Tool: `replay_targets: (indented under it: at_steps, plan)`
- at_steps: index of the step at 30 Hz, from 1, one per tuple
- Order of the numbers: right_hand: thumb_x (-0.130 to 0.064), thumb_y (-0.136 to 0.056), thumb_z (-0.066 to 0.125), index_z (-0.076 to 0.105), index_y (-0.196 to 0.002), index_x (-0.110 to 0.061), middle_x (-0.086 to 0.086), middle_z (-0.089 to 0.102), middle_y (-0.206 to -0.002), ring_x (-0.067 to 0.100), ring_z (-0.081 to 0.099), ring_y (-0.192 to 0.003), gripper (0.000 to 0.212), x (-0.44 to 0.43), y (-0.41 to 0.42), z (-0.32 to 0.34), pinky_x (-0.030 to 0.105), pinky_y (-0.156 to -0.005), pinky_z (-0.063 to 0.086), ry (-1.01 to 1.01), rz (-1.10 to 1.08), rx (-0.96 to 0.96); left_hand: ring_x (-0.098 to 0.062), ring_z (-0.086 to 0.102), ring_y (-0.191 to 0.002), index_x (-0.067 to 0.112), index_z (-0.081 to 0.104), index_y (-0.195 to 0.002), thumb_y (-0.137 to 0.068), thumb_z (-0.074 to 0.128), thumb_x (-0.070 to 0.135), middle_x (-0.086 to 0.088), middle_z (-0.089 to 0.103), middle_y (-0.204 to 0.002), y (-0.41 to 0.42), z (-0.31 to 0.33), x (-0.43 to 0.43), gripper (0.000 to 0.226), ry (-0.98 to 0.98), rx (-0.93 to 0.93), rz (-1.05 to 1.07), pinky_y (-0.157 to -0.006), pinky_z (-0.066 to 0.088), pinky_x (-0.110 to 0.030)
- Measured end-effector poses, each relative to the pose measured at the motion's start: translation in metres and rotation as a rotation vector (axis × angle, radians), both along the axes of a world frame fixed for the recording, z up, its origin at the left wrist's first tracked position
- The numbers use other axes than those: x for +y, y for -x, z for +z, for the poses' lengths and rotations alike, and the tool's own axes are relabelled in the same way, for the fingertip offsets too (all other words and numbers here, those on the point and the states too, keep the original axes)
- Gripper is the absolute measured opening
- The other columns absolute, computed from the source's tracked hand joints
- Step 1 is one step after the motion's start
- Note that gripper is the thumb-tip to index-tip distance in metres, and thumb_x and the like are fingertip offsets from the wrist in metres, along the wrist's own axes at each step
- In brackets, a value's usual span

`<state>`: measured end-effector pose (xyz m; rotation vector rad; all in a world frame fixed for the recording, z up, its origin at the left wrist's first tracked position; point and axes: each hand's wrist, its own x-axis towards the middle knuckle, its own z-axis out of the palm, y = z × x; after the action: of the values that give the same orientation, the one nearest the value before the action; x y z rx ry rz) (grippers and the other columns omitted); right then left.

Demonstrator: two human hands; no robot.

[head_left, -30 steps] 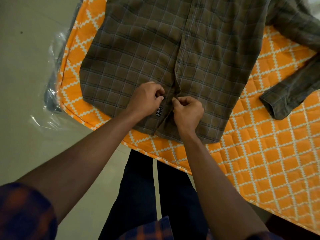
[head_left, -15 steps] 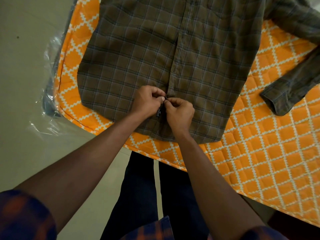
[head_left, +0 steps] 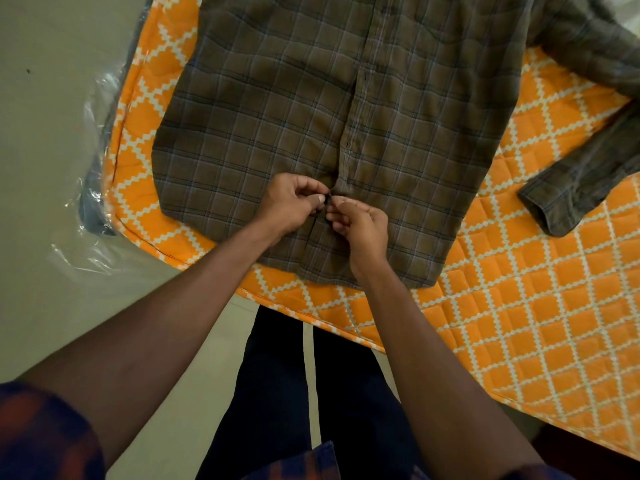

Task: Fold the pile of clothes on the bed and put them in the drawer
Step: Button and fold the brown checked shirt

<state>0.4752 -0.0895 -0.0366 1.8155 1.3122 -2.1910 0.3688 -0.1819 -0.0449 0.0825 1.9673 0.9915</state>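
The brown plaid shirt (head_left: 311, 126) lies flat, front up, on the near left part of the orange quilted bed cover (head_left: 519, 306), its sleeve (head_left: 581, 181) trailing right. The left hand (head_left: 291, 202) and right hand (head_left: 360, 226) meet at the placket near the hem, fingertips pinched shut on its edges, apparently fastening a button. Keeping both edges aligned and flat should help. The cloth looks soft; crinkled clear plastic (head_left: 90, 140) hangs at the left edge

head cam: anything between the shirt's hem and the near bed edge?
Bare in the head view: only a strip of orange quilt lies between the plaid shirt hem and the bed edge.
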Motion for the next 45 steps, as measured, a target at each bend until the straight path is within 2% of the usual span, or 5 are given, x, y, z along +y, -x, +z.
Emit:
replay_targets:
  at_steps: [15, 21, 27, 35, 45]
  plan:
    - [-0.01, -0.089, 0.077, 0.076, -0.081, -0.007, 0.011, 0.075, -0.074, 0.013, 0.07, -0.067, 0.009, -0.013, 0.011, 0.0, 0.021, -0.057, 0.052, -0.155, 0.08, -0.074, -0.011, 0.074, -0.08, 0.023, 0.076, -0.089, -0.087, 0.076, 0.019, 0.001, 0.076, -0.084, -0.017, -0.004, -0.002, 0.004, 0.017, 0.022, 0.227, -0.073, 0.06, -0.028]
    - [-0.013, -0.089, 0.077, 0.074, -0.081, -0.01, 0.015, 0.075, -0.077, 0.021, 0.075, -0.073, 0.009, -0.01, 0.009, 0.003, 0.025, -0.056, 0.056, -0.178, 0.147, -0.065, 0.001, 0.061, -0.07, 0.019, 0.068, -0.092, -0.097, 0.064, 0.017, 0.013, 0.063, -0.077, -0.028, 0.006, 0.011, 0.007, 0.128, 0.224, 0.168, -0.051, 0.041, -0.002]
    - [-0.017, -0.088, 0.079, 0.073, -0.083, -0.008, 0.01, 0.075, -0.073, 0.014, 0.071, -0.066, 0.012, -0.002, 0.009, 0.004, 0.023, -0.053, 0.052, -0.163, 0.284, -0.056, -0.015, 0.068, -0.08, 0.025, 0.063, -0.085, -0.097, 0.062, 0.016, 0.005, 0.066, -0.08, -0.014, -0.005, 0.0, 0.015, 0.082, 0.113, 0.07, -0.072, 0.058, -0.031]
    - [-0.01, -0.09, 0.075, 0.069, -0.078, -0.01, 0.001, 0.07, -0.063, 0.008, 0.067, -0.06, 0.013, 0.022, 0.016, 0.008, 0.015, -0.046, 0.04, 0.083, 0.403, -0.033, -0.008, 0.061, -0.066, 0.024, 0.061, -0.082, -0.099, 0.059, 0.008, 0.001, 0.065, -0.077, -0.001, -0.003, -0.005, 0.022, -0.007, -0.033, 0.034, -0.068, 0.056, -0.026]
    - [-0.013, -0.086, 0.079, 0.069, -0.07, -0.01, 0.007, 0.07, -0.068, 0.013, 0.07, -0.057, 0.019, 0.038, 0.022, 0.012, 0.02, -0.048, 0.05, 0.027, 0.745, -0.212, -0.017, 0.063, -0.079, 0.015, 0.068, -0.093, -0.092, 0.067, 0.016, 0.001, 0.064, -0.083, -0.01, 0.008, -0.009, 0.002, 0.122, 0.384, -0.398, -0.069, 0.05, -0.032]
